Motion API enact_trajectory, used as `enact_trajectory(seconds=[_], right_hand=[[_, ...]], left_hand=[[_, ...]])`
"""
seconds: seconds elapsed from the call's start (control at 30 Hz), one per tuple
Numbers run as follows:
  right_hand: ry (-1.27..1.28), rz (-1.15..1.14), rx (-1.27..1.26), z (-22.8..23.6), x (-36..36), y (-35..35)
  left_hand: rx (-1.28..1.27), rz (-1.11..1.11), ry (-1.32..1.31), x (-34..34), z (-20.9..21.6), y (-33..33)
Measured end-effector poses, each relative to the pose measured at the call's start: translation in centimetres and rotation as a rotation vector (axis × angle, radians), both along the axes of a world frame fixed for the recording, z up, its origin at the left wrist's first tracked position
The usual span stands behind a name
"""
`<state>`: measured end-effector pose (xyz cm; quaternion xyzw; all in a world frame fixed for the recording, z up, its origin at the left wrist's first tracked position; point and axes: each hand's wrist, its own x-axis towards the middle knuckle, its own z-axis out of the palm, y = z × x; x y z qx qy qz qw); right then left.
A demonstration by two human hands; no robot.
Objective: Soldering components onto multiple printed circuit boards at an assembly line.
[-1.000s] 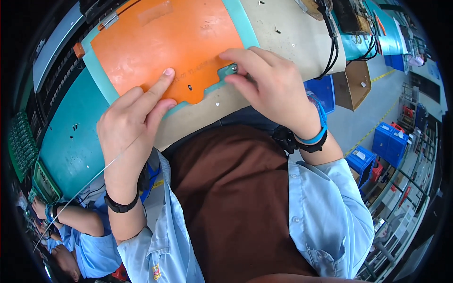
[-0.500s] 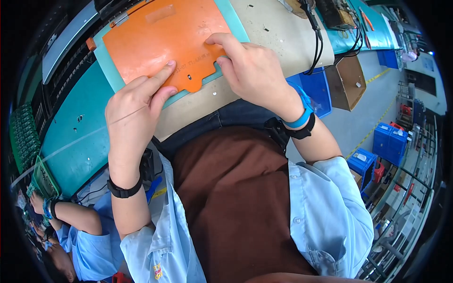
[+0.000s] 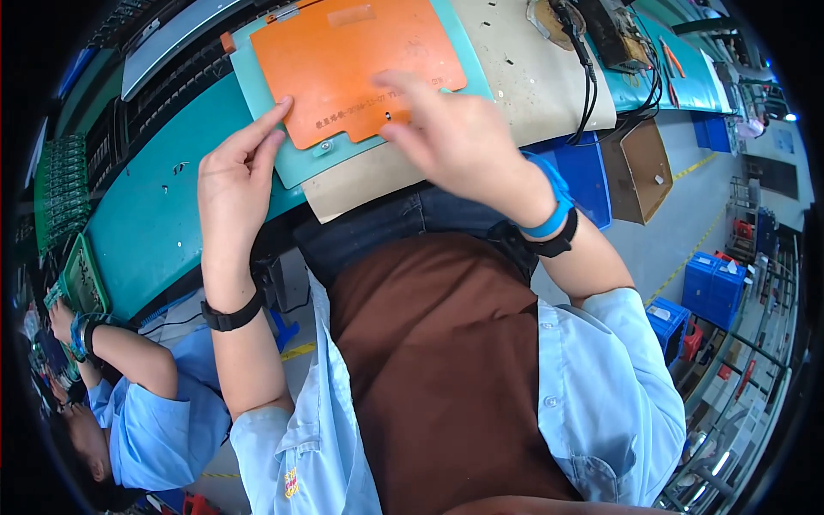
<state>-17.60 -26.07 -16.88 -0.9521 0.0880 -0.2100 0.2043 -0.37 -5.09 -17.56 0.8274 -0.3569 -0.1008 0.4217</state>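
Note:
An orange plate (image 3: 352, 64), hinged at its far edge with a metal hinge (image 3: 283, 13), lies over a pale green board (image 3: 296, 167). Dark printing and a small hole mark the plate near its front edge. My left hand (image 3: 236, 176) is at the plate's left side, its index fingertip by the edge and the thumb a little apart, holding nothing that I can see. Over the front right part of the plate is my right hand (image 3: 472, 142), slightly blurred, index finger and thumb spread. Whether its fingertips touch the plate I cannot tell.
Brown paper (image 3: 532, 86) covers the bench by the board; a green mat (image 3: 163, 206) extends left. Black cables (image 3: 588, 77) hang at the right, above a blue bin (image 3: 584, 176) and a cardboard box (image 3: 639, 172). A co-worker (image 3: 163, 412) sits at the left beside a green tray (image 3: 83, 275).
My left hand has shifted from the plate's front edge to its left edge. My right hand has moved slightly toward me over the plate. The whole view has shifted, with the board now farther right.

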Motion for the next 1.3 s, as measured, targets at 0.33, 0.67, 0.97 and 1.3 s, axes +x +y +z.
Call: enact_trajectory(seconds=[0.33, 0.67, 0.97, 1.3], right_hand=[[-0.095, 0.272, -0.237, -1.7, 5.4, 4.2], [-0.049, 0.308, -0.166, -1.7, 5.9, 4.8], [-0.081, 0.225, -0.078, -1.9, 5.2, 5.2], [-0.182, 0.202, 0.221, -0.8, -0.2, -0.8]], left_hand=[[-0.003, -0.122, -0.015, -0.4, -0.5, -0.2], [-0.057, -0.081, 0.015, -1.1, -0.4, -0.5], [-0.076, -0.069, 0.028, -1.4, -1.2, -0.8], [0.082, 0.06, -0.07, -2.4, 0.9, 0.3]])
